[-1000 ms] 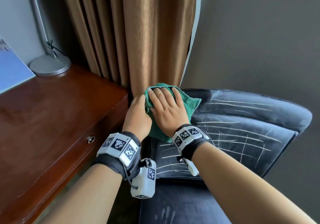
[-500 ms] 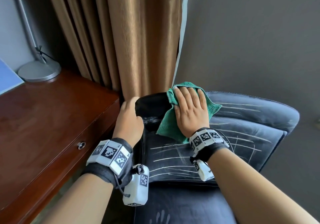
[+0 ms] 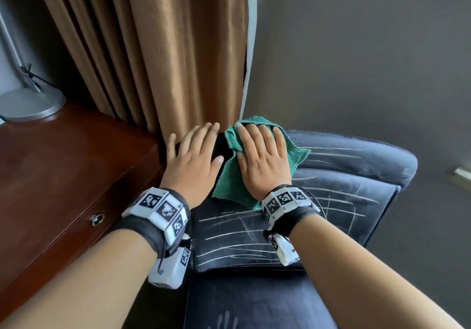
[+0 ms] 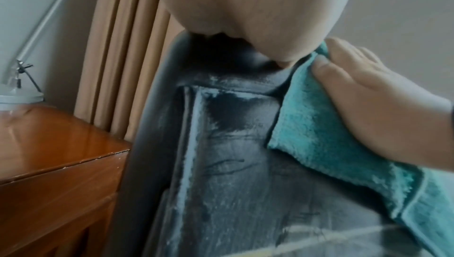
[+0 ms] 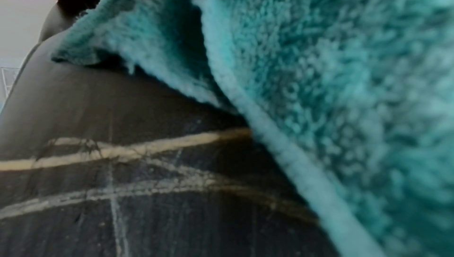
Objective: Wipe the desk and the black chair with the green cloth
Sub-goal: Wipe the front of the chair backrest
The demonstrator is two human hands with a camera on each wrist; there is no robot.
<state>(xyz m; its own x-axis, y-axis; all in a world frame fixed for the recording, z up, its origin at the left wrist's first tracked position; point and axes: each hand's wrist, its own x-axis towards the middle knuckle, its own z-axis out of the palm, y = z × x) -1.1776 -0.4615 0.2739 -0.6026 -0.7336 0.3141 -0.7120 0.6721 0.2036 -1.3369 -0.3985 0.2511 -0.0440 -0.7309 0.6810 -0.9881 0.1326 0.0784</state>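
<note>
The black chair (image 3: 351,188) stands to the right of the desk (image 3: 63,175), its backrest streaked with pale chalk-like lines. The green cloth (image 3: 229,178) is draped over the backrest's top left part. My right hand (image 3: 262,160) presses flat on it with straight fingers. Just left of it, my left hand (image 3: 196,155) rests on the chair's top corner, fingers stretched out and holding nothing. The left wrist view has a wiped dark patch of the chair (image 4: 233,117) beside the cloth (image 4: 319,135) and the right hand (image 4: 368,106). The cloth (image 5: 343,106) fills most of the right wrist view, over the marked chair (image 5: 123,203).
A brown curtain (image 3: 165,48) hangs right behind the chair's left corner. A grey lamp base (image 3: 30,104) sits on the desk's far end, and a drawer knob (image 3: 96,219) shows on the desk front. A grey wall (image 3: 356,48) stands behind the chair.
My right hand has slid the cloth back to the left, up against the left hand. The left hand's fingers, curled over the corner before, now lie flat.
</note>
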